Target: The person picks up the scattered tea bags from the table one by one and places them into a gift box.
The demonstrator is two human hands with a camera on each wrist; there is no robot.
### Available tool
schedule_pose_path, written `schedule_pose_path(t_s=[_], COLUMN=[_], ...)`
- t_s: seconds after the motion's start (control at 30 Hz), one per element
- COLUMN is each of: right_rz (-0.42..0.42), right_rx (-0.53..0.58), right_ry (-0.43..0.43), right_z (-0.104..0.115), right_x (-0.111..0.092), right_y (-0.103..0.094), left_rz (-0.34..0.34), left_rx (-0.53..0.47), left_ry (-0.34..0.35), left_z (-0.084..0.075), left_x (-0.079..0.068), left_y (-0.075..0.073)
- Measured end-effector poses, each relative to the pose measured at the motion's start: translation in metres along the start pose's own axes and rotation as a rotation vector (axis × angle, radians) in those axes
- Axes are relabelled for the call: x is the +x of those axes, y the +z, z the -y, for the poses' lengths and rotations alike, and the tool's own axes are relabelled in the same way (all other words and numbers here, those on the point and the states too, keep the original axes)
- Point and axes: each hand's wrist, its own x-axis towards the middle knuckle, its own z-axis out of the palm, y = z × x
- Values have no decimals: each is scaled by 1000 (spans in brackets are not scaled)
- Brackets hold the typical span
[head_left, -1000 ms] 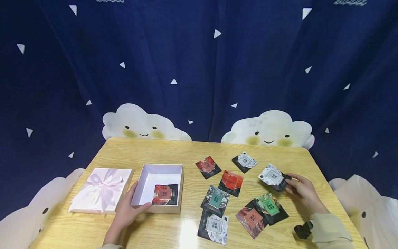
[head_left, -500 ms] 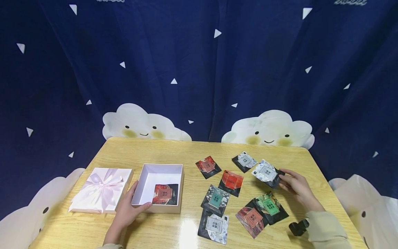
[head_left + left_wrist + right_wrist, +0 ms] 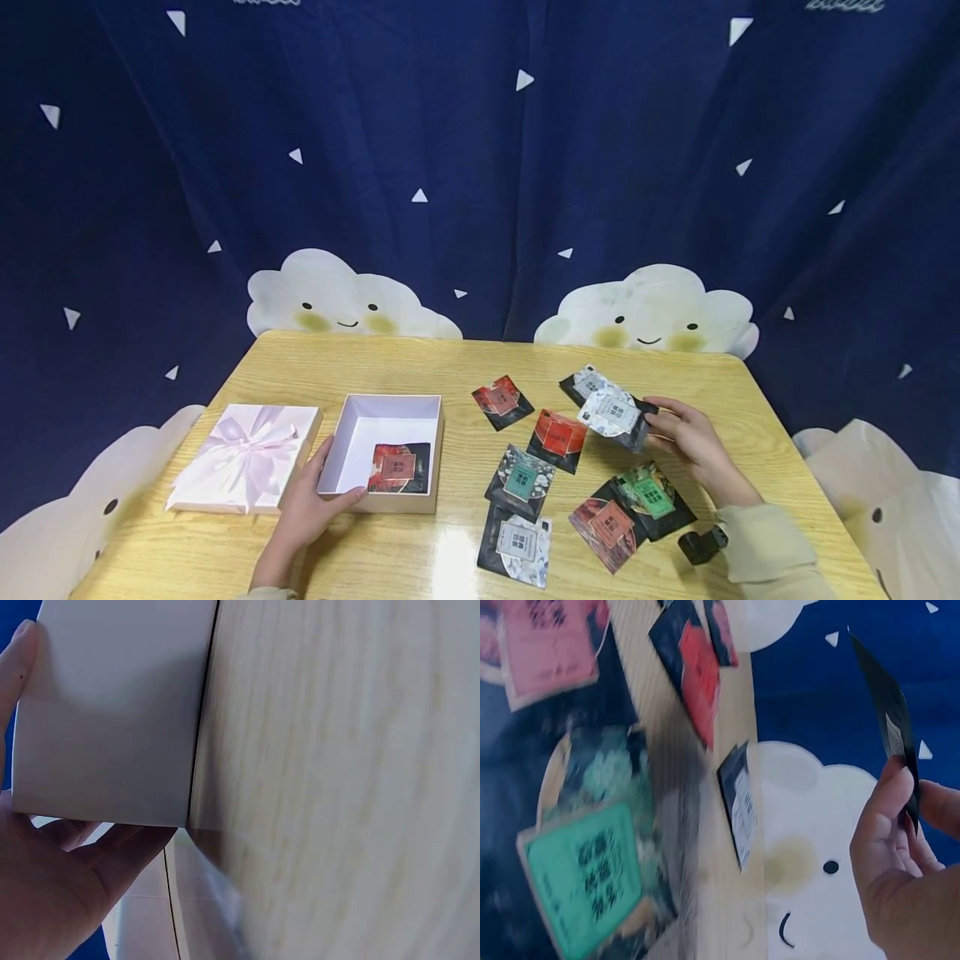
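Note:
In the head view my left hand [image 3: 306, 502] grips the near left corner of a white open box [image 3: 401, 505], with the thumb over its front rim and the fingers along its side. A red and black sachet [image 3: 397, 468] lies inside. The left wrist view has the hand [image 3: 71, 881] around the box wall [image 3: 112, 720]. My right hand [image 3: 692, 442] pinches a white and black sachet [image 3: 611, 414] by its dark end, raised over the table. In the right wrist view, this sachet [image 3: 885, 697] shows nearly edge-on between thumb and fingers.
A pale lid with a ribbon bow [image 3: 247, 458] lies left of the box. Right of it are several sachets, among them a green one [image 3: 651, 497], a teal one [image 3: 519, 482] and a bright red one [image 3: 557, 440]. A blue curtain [image 3: 480, 167] hangs behind the table.
My right hand has moved left with the white and black sachet, which now overlaps another white sachet in the head view. The left hand and box have stayed put.

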Motion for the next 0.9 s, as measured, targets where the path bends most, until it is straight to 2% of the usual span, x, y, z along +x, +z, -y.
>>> schedule_pose_path(t_s=[0.23,0.57,0.9], right_rz=[19,59,116], right_rx=[72,32,84], right_ry=[40,31,15], right_z=[12,14,12], right_x=[-3,-2,4], right_y=[25,51,82], left_rz=[-2,-8,-9], left_rx=[-14,5,13], left_ry=[1,7,-1], left_z=[0,-1,-1], left_x=[-1,-1,-1], left_y=[1,0,-1])
